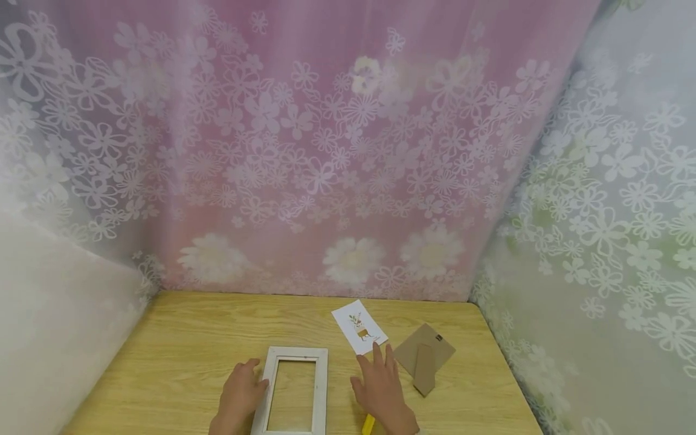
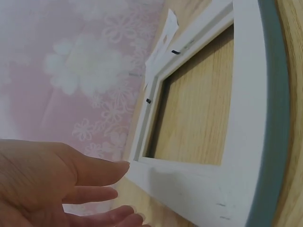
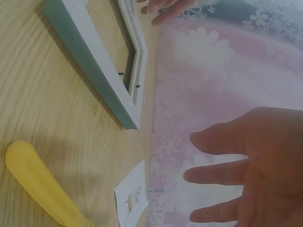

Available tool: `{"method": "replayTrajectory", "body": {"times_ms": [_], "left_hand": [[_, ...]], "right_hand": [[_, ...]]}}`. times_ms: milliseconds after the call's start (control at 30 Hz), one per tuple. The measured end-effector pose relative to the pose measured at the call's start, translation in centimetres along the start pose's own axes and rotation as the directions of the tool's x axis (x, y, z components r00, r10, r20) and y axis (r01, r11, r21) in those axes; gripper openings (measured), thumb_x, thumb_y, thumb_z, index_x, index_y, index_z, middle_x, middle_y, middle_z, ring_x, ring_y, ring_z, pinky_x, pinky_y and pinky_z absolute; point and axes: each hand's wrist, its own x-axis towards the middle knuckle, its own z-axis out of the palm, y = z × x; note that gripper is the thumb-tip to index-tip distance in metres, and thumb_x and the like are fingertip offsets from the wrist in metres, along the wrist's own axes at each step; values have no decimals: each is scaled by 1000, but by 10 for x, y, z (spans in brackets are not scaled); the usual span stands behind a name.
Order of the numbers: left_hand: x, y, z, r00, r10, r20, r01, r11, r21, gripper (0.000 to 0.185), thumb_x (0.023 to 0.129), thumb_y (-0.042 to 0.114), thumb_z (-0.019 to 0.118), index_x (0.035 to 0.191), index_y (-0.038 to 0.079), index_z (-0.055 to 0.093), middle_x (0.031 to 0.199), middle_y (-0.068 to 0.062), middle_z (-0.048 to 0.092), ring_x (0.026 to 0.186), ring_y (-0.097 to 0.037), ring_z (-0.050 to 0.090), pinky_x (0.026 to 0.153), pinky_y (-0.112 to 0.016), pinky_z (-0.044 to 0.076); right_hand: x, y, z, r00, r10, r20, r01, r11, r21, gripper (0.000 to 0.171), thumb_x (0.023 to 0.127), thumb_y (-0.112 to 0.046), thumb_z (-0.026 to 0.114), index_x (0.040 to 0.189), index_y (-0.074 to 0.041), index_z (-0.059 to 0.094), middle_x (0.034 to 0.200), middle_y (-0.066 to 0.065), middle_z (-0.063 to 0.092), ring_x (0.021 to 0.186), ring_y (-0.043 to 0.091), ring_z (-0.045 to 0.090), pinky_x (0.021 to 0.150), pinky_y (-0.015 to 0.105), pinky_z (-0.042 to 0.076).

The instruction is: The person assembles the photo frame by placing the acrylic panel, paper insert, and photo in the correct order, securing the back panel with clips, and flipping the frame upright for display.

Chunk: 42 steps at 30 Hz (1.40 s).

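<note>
A white picture frame (image 1: 295, 389) lies flat on the wooden table (image 1: 179, 356), its back side up and its opening showing the wood; it also fills the left wrist view (image 2: 236, 156) and shows in the right wrist view (image 3: 102, 71). My left hand (image 1: 239, 396) is open at the frame's left edge, fingers straight (image 2: 90, 172). My right hand (image 1: 380, 389) hovers open to the right of the frame, fingers spread (image 3: 222, 142), just below a small printed card (image 1: 359, 327) that also appears in the right wrist view (image 3: 131, 201). A yellow tool (image 1: 368, 424) lies under the right wrist (image 3: 40, 187).
A brown cardboard backing with a stand (image 1: 425, 357) lies to the right of the card. Floral curtains (image 1: 326, 151) close off the table at the back and on both sides.
</note>
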Motion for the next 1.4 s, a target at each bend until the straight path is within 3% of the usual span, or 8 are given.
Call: {"method": "replayTrajectory", "body": {"times_ms": [233,500,700,1100,1400], "left_hand": [[2,-7,3,999,-41,19,41,999,-17,50,82,8,79,125,-11,62,113,-32,70,101,-47,69,82,-56,56],[4,-15,6,996,-69,51,72,995,-65,39,82,8,81,114,-8,67,87,-11,70,78,-22,65,65,-39,52],[7,-19,7,993,-97,73,102,992,-74,35,80,9,83,107,-7,70,82,-6,69,73,-18,62,62,-34,49],[10,-17,4,981,-155,120,164,984,-70,20,80,5,84,91,-4,70,79,-8,68,70,-18,63,61,-33,53],[9,-13,5,983,-151,108,161,983,-91,18,80,1,83,84,-4,66,76,-10,65,66,-19,63,57,-32,53]], "right_hand": [[16,3,8,1000,-4,-4,4,1000,11,37,86,-19,79,116,-1,69,131,34,58,115,60,55,77,62,57],[33,-4,3,996,79,51,-81,996,39,35,86,-17,77,117,-1,70,128,30,62,114,54,57,84,61,55],[47,-5,9,982,146,120,-155,986,66,36,88,-20,75,121,-4,70,119,25,66,101,44,58,74,54,53],[65,-2,12,967,51,248,-98,979,181,37,92,-19,70,123,2,67,112,22,71,93,35,68,73,49,54],[79,-6,12,958,66,280,-126,972,200,37,93,-19,71,124,1,67,116,22,71,96,36,69,76,51,55]]}}
